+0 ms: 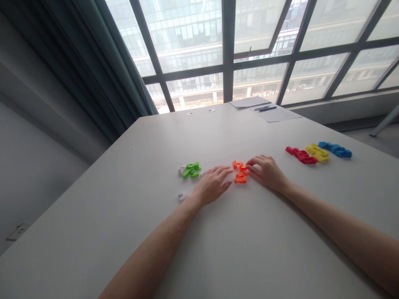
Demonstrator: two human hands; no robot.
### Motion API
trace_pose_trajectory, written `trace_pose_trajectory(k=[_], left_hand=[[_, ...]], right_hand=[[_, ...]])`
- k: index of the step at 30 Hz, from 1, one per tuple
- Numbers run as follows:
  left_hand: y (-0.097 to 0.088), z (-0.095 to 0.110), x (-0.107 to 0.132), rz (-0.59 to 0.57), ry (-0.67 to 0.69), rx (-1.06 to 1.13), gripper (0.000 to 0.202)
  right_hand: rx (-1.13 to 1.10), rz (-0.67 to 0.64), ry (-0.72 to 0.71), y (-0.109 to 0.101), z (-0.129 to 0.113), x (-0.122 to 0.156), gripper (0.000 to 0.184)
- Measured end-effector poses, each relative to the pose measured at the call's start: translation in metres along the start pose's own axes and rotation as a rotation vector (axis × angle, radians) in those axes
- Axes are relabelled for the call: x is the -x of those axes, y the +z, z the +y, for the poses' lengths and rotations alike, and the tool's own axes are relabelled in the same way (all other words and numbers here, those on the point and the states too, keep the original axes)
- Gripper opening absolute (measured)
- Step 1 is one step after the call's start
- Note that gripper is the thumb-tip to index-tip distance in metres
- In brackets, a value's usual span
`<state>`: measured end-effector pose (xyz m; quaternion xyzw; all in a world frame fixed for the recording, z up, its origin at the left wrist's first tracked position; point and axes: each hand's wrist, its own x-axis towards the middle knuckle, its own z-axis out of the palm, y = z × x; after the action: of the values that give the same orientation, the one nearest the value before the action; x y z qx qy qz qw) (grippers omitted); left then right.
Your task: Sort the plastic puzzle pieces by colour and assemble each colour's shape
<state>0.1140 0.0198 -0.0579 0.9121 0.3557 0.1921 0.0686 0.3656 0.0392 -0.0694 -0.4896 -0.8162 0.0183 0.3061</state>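
Note:
Several small orange plastic pieces (240,178) lie in a loose cluster between my two hands. My right hand (264,169) is at the cluster's right side, thumb and fingertips pinched on an orange piece (243,168). To the left of the cluster, my left hand (215,183) hovers or rests low over the table with its fingers stretched out and nothing in them. Several green pieces (191,169) lie beyond my left wrist. White pieces are around them: one white piece (182,170) at their left, another white piece (182,197) beside my left forearm, partly hidden.
At the right of the white table (140,232) lie groups of red pieces (301,155), yellow pieces (318,153) and blue pieces (335,149). Papers (282,115) with a pen (267,109) are at the far edge, below the windows. A dark curtain (93,62) hangs at the left.

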Motion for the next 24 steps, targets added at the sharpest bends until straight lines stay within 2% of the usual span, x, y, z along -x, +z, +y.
trace_pose_trajectory(k=[7, 12, 16, 20, 24], left_hand=[[0.001, 0.0, 0.0, -0.006, -0.002, 0.0, 0.035], [0.0, 0.0, 0.0, -0.013, -0.007, -0.001, 0.035], [0.0, 0.0, -0.001, -0.015, -0.002, 0.004, 0.036], [0.0, 0.0, -0.001, -0.018, -0.013, -0.001, 0.036], [0.0, 0.001, -0.001, -0.022, -0.02, -0.002, 0.036]], right_hand=[[-0.035, -0.022, 0.004, 0.001, 0.001, -0.001, 0.024], [-0.119, 0.009, 0.039, -0.001, -0.001, -0.001, 0.026], [-0.232, 0.088, 0.139, -0.004, -0.001, -0.002, 0.029], [-0.191, 0.218, 0.325, -0.002, 0.007, -0.003, 0.033], [-0.026, 0.155, 0.423, 0.002, 0.015, -0.003, 0.029]])
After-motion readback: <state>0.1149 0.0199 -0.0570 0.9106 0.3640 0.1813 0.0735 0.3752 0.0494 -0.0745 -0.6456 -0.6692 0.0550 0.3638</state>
